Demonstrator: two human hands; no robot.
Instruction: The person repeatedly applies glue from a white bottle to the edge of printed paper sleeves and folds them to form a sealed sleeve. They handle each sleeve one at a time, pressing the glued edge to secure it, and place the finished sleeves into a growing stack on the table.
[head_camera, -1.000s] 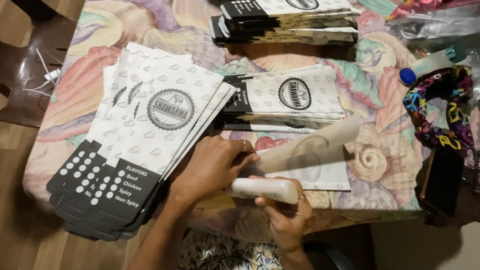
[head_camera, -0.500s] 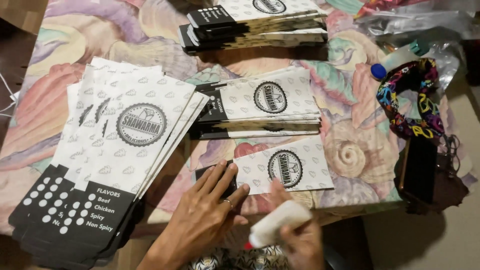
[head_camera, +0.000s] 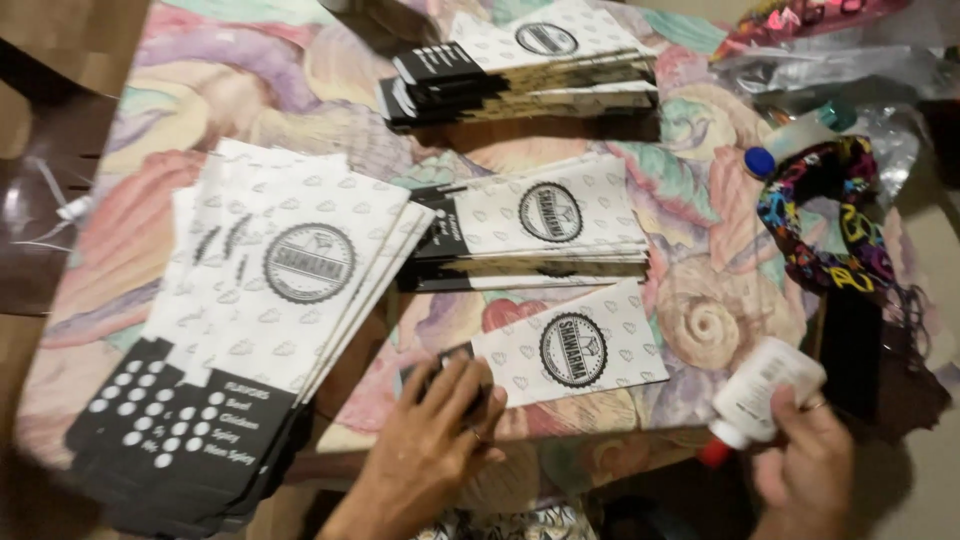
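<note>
- While left hand (head_camera: 437, 440) presses flat, fingers spread, on the black end of a single folded paper sleeve (head_camera: 570, 347) lying at the counter (head_camera: 700, 320) near edge
- right hand (head_camera: 805, 470) grip closed round white glue bottle (head_camera: 765, 390), red tip down, off the counter edge
- big sleeve stack (head_camera: 260, 330) left; two stacks (head_camera: 540, 225) behind

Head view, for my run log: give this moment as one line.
left hand: pressing flat paper sleeve | right hand: holding white glue bottle | nearby: sleeve stack | surface: patterned tablecloth
</note>
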